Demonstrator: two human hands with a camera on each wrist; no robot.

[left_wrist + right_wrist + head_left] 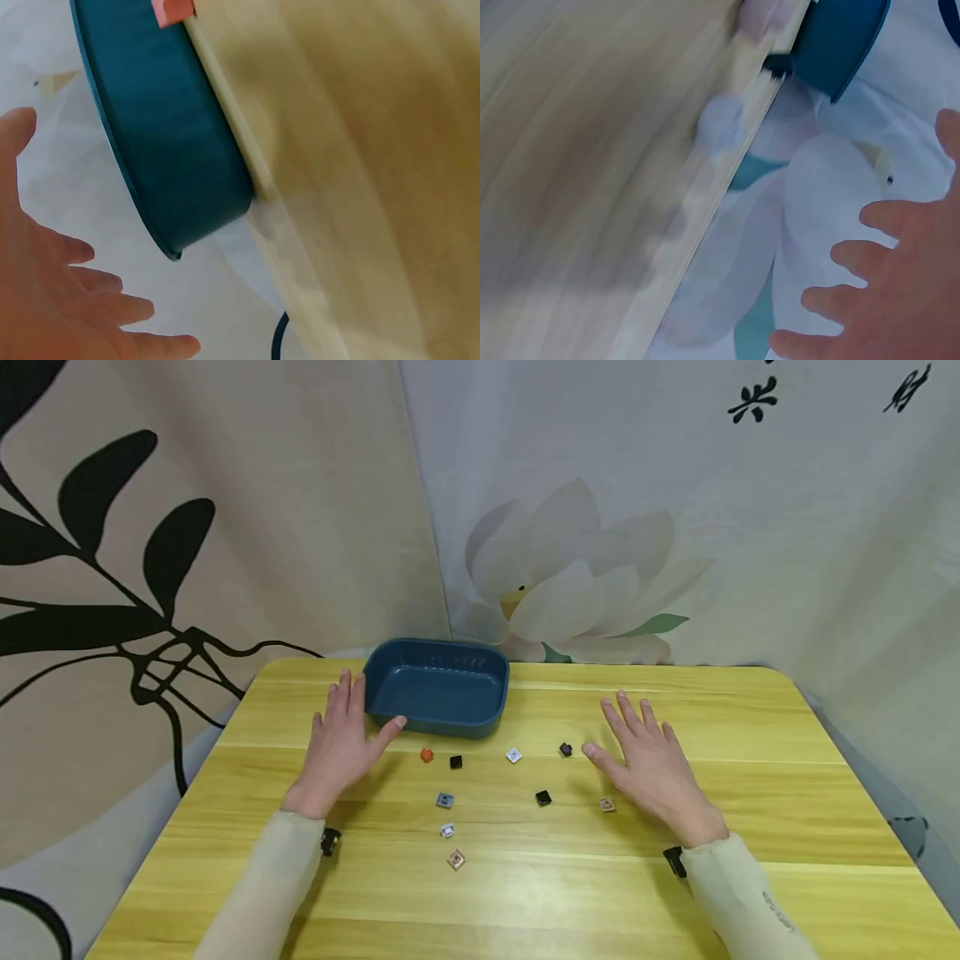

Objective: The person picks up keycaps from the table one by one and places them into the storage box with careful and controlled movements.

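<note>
My left hand (341, 756), fingers straight and spread, hovers beside the left end of a dark blue rectangular basin (435, 728). Over the right part of the table, my right hand (652, 768) is likewise spread and holds nothing. Several small keycap-like pieces lie scattered between the hands: an orange one (427, 755), a black one (456, 762), a white one (513, 755), a blue-grey one (445, 800) and a beige one (456, 859). Nearest the right hand are a dark piece (566, 749) and a tan piece (607, 804). In the left wrist view, the left hand (67, 300) is apart from the basin.
The wooden table (570, 902) has rounded far corners. The basin stands at its back edge, left of centre. Behind hangs a pale curtain (315, 510) printed with black leaves and a white flower. Another black piece (543, 797) and a small whitish piece (447, 830) lie mid-table.
</note>
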